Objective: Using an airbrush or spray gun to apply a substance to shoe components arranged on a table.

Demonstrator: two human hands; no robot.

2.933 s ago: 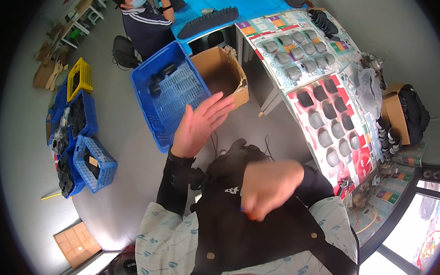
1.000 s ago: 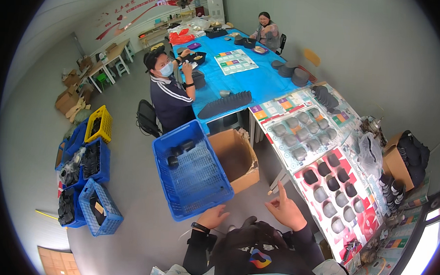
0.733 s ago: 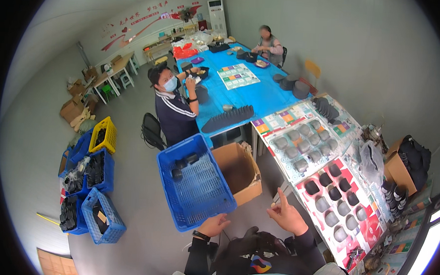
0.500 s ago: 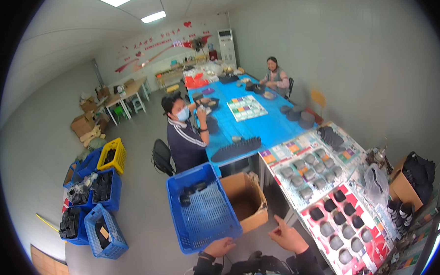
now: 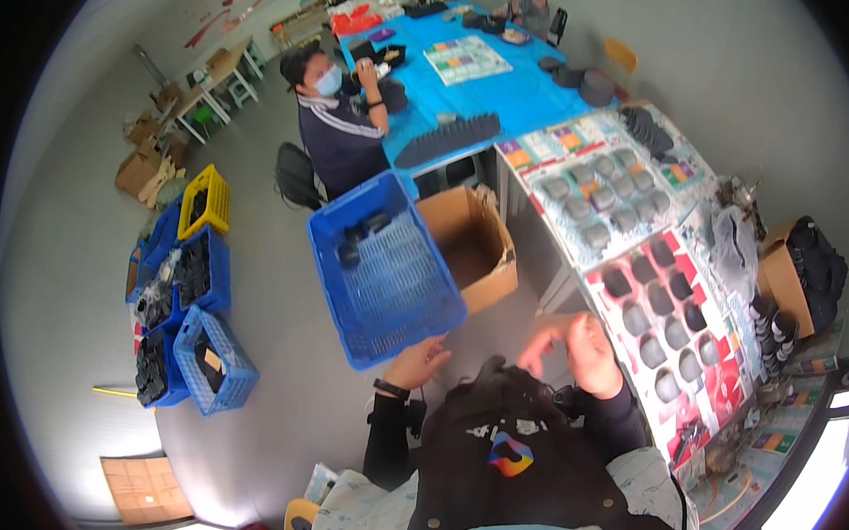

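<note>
My left hand is beside the near corner of a large blue plastic crate, fingers loosely stretched and holding nothing visible. Whether its fingertips touch the rim I cannot tell. A few black pieces lie toward the crate's far end. My right hand is raised over my lap, left of the sheet with grey cups; it is slightly blurred, fingers apart and nothing in them. An open cardboard box stands against the crate's right side.
Rows of dark rounded cups cover a red-and-white sheet on the right table; more grey cups lie beyond. A co-worker sits at the blue-covered table. Several crates, including a yellow one, stand on the left floor.
The view has tilted down, showing more of my lap and apron. My right hand has turned from pointing toward the box to a bent, raised pose; my left stays near the crate's corner.
</note>
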